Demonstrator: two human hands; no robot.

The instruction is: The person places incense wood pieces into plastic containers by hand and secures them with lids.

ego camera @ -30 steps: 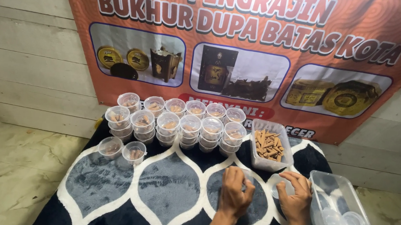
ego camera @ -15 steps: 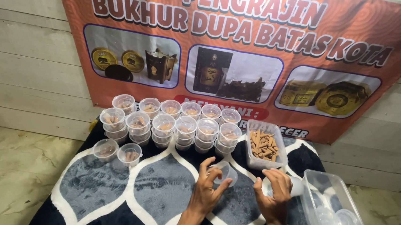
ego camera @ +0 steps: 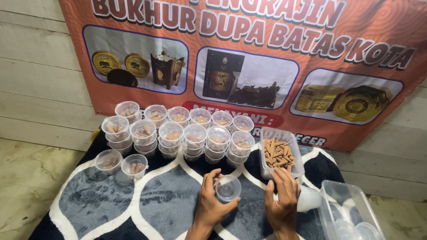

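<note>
As a person kneels over a patterned rug (ego camera: 117, 208) on the floor, the left hand (ego camera: 211, 205) cradles a small clear cup (ego camera: 228, 188), fingers curled around its rim so the mouth faces up. The right hand (ego camera: 282, 202) rests just beside an open tray of brown sticks (ego camera: 278, 154), fingers held loosely together and pinching nothing that shows. Filled, lidded cups (ego camera: 182, 133) stand stacked in rows against the banner (ego camera: 258, 58), out of the working space, with two single cups (ego camera: 120, 162) apart at the left. A clear tub of spare lids (ego camera: 354, 225) sits within right-hand reach.
</note>
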